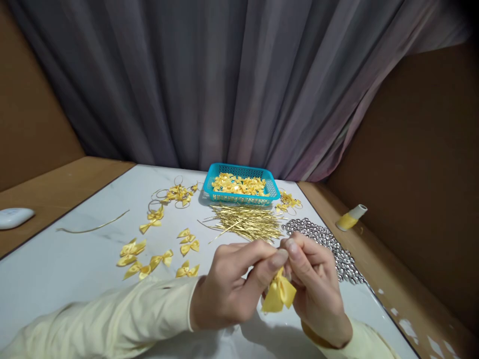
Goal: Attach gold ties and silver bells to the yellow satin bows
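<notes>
Both my hands meet low in the middle of the white tabletop point(67, 264). My left hand point(234, 289) and my right hand point(318, 294) are closed, their fingertips pinched together on a small yellow ribbon bow point(279, 295) that hangs between them. Just beyond my fingers lies a heap of thin gold wire ties point(247, 223). A pile of silver beads point(329, 244) lies to the right of my right hand.
A teal mesh basket point(220, 172) of yellow ribbon pieces stands at the back. Several finished yellow bows point(160, 259) lie scattered left of centre, more with gold loops point(177, 193) behind. A yellow thread spool point(350, 218) lies at right, a white object point(14, 217) at far left.
</notes>
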`<control>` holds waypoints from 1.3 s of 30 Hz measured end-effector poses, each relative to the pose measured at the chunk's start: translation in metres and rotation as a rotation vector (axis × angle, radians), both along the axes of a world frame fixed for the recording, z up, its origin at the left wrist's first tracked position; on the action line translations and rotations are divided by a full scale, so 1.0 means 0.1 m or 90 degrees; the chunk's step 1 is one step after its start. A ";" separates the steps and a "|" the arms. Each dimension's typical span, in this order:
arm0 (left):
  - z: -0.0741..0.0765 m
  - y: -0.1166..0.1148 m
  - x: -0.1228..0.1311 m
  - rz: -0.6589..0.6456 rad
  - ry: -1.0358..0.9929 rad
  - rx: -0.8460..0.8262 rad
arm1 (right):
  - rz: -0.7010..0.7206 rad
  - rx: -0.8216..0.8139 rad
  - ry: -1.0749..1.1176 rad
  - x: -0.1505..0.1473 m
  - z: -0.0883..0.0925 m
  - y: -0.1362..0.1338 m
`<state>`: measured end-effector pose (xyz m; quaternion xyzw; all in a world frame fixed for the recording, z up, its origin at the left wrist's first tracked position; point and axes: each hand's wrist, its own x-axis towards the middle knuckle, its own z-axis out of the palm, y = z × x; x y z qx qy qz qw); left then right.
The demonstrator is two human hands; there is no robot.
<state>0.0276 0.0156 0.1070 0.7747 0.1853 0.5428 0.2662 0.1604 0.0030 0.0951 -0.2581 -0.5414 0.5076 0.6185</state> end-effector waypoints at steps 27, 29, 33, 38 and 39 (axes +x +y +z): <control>0.04 0.17 0.40 -0.017 -0.130 -0.372 | -0.076 -0.077 0.119 0.00 -0.07 0.26; 0.01 0.20 0.41 -0.020 -0.131 -0.382 | -0.077 -0.095 0.117 0.01 -0.09 0.30; 0.06 0.21 0.37 -0.054 -0.128 -0.382 | 0.014 -0.090 0.095 0.12 -0.08 0.38; 0.23 0.22 0.21 -0.153 -0.085 -0.381 | 0.162 0.003 -0.062 0.36 0.12 0.39; 0.27 0.23 0.17 -0.162 -0.064 -0.373 | 0.172 0.033 -0.113 0.41 0.18 0.38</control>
